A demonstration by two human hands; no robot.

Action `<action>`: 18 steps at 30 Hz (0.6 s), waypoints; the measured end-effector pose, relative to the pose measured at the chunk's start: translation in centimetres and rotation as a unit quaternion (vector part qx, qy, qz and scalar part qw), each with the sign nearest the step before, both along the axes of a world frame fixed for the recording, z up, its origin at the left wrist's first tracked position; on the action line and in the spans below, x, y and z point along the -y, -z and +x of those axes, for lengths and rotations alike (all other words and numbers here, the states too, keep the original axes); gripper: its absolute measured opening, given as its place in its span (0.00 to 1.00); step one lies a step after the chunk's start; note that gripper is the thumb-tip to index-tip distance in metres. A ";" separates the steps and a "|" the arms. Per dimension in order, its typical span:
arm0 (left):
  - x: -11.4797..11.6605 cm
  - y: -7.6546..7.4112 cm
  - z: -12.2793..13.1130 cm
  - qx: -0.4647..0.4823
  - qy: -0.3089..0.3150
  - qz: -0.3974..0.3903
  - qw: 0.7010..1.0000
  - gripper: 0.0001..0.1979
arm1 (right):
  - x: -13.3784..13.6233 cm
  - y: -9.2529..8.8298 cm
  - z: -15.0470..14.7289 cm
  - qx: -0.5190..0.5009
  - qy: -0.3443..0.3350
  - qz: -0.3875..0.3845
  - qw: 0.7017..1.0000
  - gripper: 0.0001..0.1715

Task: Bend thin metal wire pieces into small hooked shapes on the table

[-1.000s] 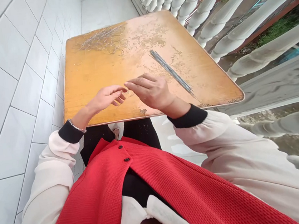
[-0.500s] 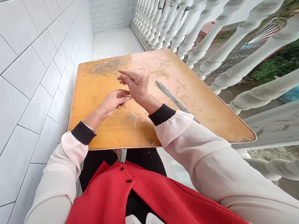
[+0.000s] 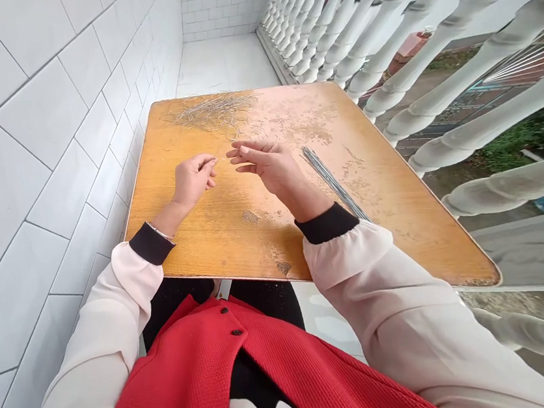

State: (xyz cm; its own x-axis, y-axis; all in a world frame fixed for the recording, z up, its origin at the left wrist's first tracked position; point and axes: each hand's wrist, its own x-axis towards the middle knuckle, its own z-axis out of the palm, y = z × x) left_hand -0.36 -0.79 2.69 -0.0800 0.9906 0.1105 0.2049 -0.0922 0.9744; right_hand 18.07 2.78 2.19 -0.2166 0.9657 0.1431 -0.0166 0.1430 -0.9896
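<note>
My left hand (image 3: 196, 178) is over the left half of the table, thumb and fingertips pinched together. A thin wire was at these fingertips a moment ago; now it is barely visible there. Facing it, a small gap away, my right hand (image 3: 267, 165) is open with its fingers stretched out and slightly apart. Beyond both hands lies a loose, tangled pile of thin bent wires (image 3: 215, 111). To the right of my right hand rests a bundle of straight grey wires (image 3: 333, 180), its near end hidden behind my sleeve.
The worn wooden table (image 3: 182, 240) has peeled patches and rounded corners. A white tiled wall (image 3: 68, 142) runs close along its left side. White balusters (image 3: 466, 142) line the right side, with greenery outside.
My hands have moved apart, and my right hand has turned and opened out. The straight wire that hung below my left fingers no longer shows there. The view has shifted slightly.
</note>
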 end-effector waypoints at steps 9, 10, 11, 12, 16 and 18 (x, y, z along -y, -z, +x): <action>0.2 0.8 -0.2 -0.050 0.015 0.039 0.998 0.08 | 0.7 1.7 -1.9 0.004 0.017 0.052 0.999 0.19; 0.1 0.7 -0.6 -0.071 0.011 0.053 0.996 0.08 | 0.6 1.6 -1.7 0.006 0.019 0.062 0.998 0.19; 0.0 0.6 -1.1 -0.096 0.006 0.070 0.993 0.08 | 0.4 1.4 -1.4 0.014 0.019 0.075 0.997 0.18; 0.0 0.3 -1.7 -0.126 0.003 0.088 0.988 0.08 | 0.3 1.1 -1.0 0.029 0.015 0.090 0.995 0.18; -0.7 -0.6 -4.2 -0.261 0.030 0.136 0.955 0.09 | -0.6 -0.3 1.5 0.196 -0.056 0.153 0.967 0.13; -1.1 -0.7 -5.1 -0.316 0.058 0.144 0.936 0.09 | -1.1 -0.6 2.7 0.299 -0.073 0.214 0.927 0.09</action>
State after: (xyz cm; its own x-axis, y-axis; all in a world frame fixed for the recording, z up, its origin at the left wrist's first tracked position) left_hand -5.45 0.30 3.43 0.1982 0.9106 0.3626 0.7043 -0.3896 0.5934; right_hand 20.75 3.88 2.82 -0.5044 0.8029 0.3178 0.4672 0.5633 -0.6815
